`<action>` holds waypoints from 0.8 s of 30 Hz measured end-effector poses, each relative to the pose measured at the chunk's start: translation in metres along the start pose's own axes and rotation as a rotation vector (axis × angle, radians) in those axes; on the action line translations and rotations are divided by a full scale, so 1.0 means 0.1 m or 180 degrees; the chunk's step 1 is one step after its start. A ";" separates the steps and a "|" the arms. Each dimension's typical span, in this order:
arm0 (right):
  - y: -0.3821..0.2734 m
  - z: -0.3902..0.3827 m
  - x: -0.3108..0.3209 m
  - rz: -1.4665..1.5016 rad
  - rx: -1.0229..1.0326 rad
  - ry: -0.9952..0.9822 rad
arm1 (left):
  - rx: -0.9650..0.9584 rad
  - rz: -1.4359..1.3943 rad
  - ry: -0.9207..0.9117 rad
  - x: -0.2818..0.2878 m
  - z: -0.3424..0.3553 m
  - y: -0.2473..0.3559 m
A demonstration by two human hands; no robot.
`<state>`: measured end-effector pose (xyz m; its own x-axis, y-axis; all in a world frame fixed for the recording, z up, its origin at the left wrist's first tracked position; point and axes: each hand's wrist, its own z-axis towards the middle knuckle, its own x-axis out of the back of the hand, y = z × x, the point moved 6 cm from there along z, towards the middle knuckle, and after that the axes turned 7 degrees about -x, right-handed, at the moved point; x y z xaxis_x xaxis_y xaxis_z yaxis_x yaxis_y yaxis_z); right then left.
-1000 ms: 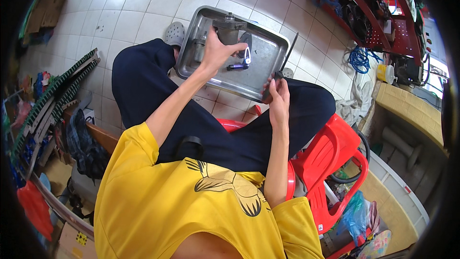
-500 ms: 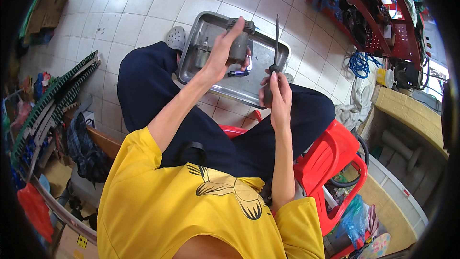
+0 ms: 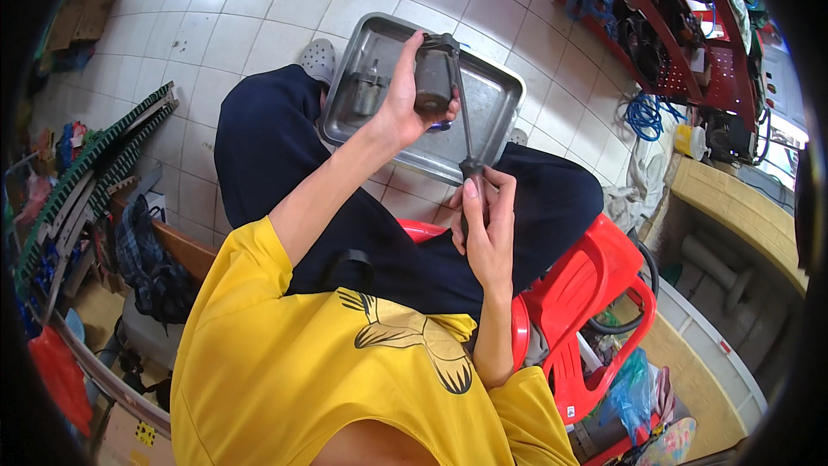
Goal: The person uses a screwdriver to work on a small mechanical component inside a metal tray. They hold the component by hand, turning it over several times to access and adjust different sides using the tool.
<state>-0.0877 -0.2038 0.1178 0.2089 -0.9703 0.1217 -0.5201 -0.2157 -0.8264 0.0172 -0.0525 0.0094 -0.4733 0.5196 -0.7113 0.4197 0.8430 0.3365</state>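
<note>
My left hand point(image 3: 402, 102) is wrapped round a dark grey cylindrical metal housing point(image 3: 434, 78) with a flanged upper end, held above a metal tray point(image 3: 495, 86). A long screwdriver point(image 3: 467, 125) is gripped by its dark handle in my right hand point(image 3: 489, 226), its shaft pointing up and away from me. The shaft's far end meets or overlaps the housing's flange; whether it sits in a screw cannot be made out. In the tray's left part stands a smaller metal part point(image 3: 368, 91) with a thin upright shaft. A small blue object point(image 3: 442, 126) is mostly hidden beneath my left hand.
A red plastic chair point(image 3: 573, 311) stands at my right. Farther right are a red tool rack point(image 3: 690, 60), a coil of blue cord point(image 3: 645, 116) and a yellow tub point(image 3: 690, 140). Green-edged strips point(image 3: 95, 164) and a dark plaid bag point(image 3: 147, 259) lie to the left.
The screwdriver has moved left and toward me, its far end now at the housing's flange. My left hand has turned the housing slightly, covering more of the blue object.
</note>
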 end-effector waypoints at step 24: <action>-0.11 -0.10 -0.14 -0.0249 -0.0097 0.0032 | -0.0071 0.0036 0.0290 0.10 -0.05 -0.03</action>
<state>-0.0935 -0.1892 0.1309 0.2418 -0.9514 0.1909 -0.5274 -0.2940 -0.7971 0.0077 -0.0490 0.0046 -0.5377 0.5387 -0.6486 0.4086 0.8394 0.3584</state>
